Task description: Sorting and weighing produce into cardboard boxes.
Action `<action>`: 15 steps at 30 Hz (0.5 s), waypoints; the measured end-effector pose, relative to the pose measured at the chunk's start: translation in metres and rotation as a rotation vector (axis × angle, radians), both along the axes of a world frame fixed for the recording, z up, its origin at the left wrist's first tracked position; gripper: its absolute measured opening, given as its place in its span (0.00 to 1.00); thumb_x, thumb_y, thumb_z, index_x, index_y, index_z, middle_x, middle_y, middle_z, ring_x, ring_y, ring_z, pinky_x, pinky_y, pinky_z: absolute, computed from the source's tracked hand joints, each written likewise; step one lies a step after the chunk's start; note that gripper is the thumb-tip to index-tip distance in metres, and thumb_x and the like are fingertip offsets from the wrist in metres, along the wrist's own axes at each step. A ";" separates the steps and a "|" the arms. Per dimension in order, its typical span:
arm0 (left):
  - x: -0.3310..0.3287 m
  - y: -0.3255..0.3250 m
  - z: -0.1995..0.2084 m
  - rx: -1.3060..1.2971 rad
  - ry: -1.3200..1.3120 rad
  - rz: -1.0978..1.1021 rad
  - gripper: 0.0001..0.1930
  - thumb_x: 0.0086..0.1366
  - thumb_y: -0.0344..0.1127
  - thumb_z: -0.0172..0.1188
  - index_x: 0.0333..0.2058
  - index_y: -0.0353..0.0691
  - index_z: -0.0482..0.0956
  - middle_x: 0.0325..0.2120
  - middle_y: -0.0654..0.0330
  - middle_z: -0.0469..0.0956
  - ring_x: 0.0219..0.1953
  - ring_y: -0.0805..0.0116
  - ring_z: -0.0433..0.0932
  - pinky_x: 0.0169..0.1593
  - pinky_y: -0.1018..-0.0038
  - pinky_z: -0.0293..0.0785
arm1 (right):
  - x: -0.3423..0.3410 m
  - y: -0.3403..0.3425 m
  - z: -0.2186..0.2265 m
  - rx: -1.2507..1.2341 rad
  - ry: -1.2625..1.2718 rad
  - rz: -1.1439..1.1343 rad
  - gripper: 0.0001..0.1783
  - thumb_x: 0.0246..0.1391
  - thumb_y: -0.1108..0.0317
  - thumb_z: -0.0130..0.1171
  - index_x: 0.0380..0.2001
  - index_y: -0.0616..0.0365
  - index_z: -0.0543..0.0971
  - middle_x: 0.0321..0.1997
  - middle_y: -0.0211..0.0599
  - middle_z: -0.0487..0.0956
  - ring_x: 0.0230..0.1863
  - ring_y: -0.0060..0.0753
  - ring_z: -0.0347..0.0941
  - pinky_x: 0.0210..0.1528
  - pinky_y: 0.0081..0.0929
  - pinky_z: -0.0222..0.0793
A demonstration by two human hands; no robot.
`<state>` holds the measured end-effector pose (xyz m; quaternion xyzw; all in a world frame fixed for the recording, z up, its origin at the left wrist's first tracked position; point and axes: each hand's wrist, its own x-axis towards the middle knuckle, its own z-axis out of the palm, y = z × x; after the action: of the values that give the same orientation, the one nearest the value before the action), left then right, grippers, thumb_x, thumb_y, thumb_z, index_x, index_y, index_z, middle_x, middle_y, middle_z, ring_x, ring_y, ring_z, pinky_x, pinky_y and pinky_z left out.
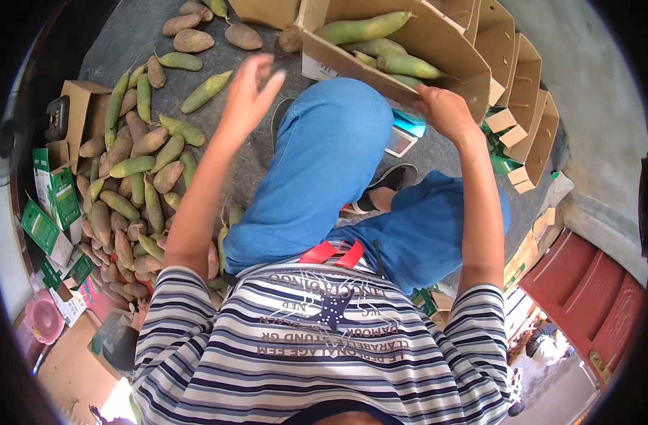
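Observation:
My left hand [257, 88] hovers above the dark floor, in front of my knee, with fingers spread and nothing in them. The closest vegetable to it is a green radish [206, 92] lying on the floor. My right hand [446, 112] grips the near rim of an open cardboard box [402, 83]. Inside that box lie several long green radishes [366, 27], stacked lengthwise; the bottom of the box is hidden. Between my legs, under the box's near side, a flat blue and white object [407, 129] shows only in part.
A large heap of green radishes and brownish-red tubers [122, 205] covers the floor at left. More open cardboard boxes [526, 92] stand in a row at right. Green and white cartons [56, 195] lean along the left wall. A red door [586, 297] is at lower right.

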<state>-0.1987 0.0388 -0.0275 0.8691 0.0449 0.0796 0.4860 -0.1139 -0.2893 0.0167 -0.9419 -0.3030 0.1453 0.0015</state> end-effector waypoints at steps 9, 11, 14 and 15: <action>-0.073 0.033 -0.016 -0.195 0.292 0.036 0.12 0.64 0.38 0.48 0.39 0.35 0.72 0.31 0.60 0.75 0.34 0.73 0.73 0.39 0.77 0.69 | -0.002 0.001 0.017 0.022 -0.068 -0.036 0.19 0.53 0.53 0.50 0.38 0.57 0.75 0.36 0.46 0.76 0.39 0.49 0.72 0.41 0.39 0.67; -0.064 0.040 0.006 -0.215 0.233 0.109 0.13 0.65 0.39 0.46 0.40 0.37 0.72 0.36 0.59 0.75 0.38 0.73 0.73 0.41 0.79 0.68 | -0.003 0.003 0.025 0.136 -0.192 -0.082 0.26 0.54 0.44 0.45 0.36 0.58 0.76 0.35 0.46 0.77 0.38 0.46 0.73 0.41 0.39 0.69; -0.052 0.016 0.070 -0.324 0.015 0.209 0.15 0.66 0.39 0.44 0.42 0.34 0.71 0.42 0.55 0.73 0.46 0.69 0.72 0.48 0.73 0.68 | -0.004 0.005 0.035 0.222 -0.233 -0.151 0.23 0.55 0.47 0.46 0.33 0.57 0.76 0.32 0.43 0.77 0.36 0.45 0.74 0.39 0.39 0.69; -0.049 0.011 0.081 -0.324 0.018 0.205 0.15 0.66 0.39 0.44 0.42 0.34 0.71 0.42 0.55 0.73 0.46 0.69 0.72 0.48 0.73 0.68 | -0.004 0.004 0.035 0.258 -0.259 -0.146 0.21 0.55 0.49 0.46 0.32 0.57 0.76 0.30 0.43 0.77 0.35 0.46 0.74 0.38 0.39 0.69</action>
<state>-0.2480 0.0499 0.0535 0.7711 0.1498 0.1129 0.6085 -0.1179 -0.2856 0.0521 -0.9642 -0.2474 -0.0175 0.0938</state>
